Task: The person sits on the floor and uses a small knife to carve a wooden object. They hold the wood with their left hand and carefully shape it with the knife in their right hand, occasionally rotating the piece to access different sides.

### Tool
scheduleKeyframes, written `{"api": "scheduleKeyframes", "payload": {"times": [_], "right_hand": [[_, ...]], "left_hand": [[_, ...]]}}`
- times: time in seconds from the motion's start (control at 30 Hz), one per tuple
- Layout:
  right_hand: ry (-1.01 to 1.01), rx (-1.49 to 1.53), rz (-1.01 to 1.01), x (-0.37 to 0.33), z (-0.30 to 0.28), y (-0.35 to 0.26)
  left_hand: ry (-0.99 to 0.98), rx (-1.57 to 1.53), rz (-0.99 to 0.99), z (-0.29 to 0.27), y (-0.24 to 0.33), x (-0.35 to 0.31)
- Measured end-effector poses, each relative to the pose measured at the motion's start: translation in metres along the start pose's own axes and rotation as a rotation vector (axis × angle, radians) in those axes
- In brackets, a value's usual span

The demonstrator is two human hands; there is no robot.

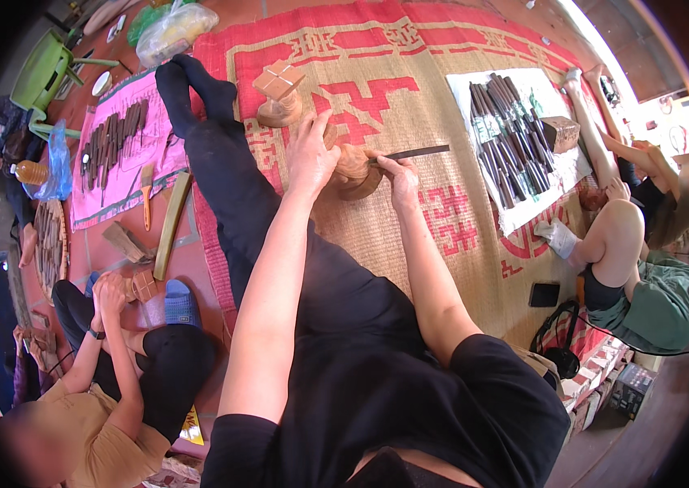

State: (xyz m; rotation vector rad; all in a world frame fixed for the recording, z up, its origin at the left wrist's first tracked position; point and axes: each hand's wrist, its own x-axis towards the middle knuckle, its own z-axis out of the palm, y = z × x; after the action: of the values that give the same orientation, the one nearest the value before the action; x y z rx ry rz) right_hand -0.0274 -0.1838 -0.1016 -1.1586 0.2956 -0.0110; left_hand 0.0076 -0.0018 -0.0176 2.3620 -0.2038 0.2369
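A reddish-brown wood carving with rounded shapes stands on the mat before me. My left hand is closed over its left side, fingers curled round the wood and partly hidden. My right hand pinches a thin, dark, flat tool against the carving's right side. One end of this tool points right; the other meets the wood, so its exact kind is unclear. Just beyond my left hand is another wooden piece, rounded below with a squarish block on top.
Several dark-handled carving tools lie on a white cloth at the right, beside a wooden block. More tools cover a pink cloth at the left, near a brush. Co-workers sit close on both sides. A phone lies right.
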Motion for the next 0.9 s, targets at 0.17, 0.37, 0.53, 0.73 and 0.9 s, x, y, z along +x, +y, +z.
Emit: {"api": "scheduleKeyframes", "payload": {"times": [0.17, 0.37, 0.53, 0.73, 0.9], "right_hand": [[-0.029, -0.023, -0.041, -0.009, 0.012, -0.007], [-0.045, 0.035, 0.007, 0.001, -0.002, -0.001], [-0.040, 0.006, -0.027, -0.007, 0.013, -0.009], [0.054, 0.035, -0.018, 0.001, -0.003, 0.007], [-0.019, -0.026, -0.095, -0.008, 0.009, -0.004]], "left_hand": [[-0.003, -0.009, -0.009, -0.002, -0.002, -0.001], [0.003, 0.009, 0.018, 0.001, -0.002, -0.001], [0.011, -0.020, 0.008, 0.001, -0.006, -0.001], [0.022, -0.041, 0.022, 0.000, -0.003, -0.001], [0.005, -0.003, 0.029, -0.001, -0.005, 0.001]]}}
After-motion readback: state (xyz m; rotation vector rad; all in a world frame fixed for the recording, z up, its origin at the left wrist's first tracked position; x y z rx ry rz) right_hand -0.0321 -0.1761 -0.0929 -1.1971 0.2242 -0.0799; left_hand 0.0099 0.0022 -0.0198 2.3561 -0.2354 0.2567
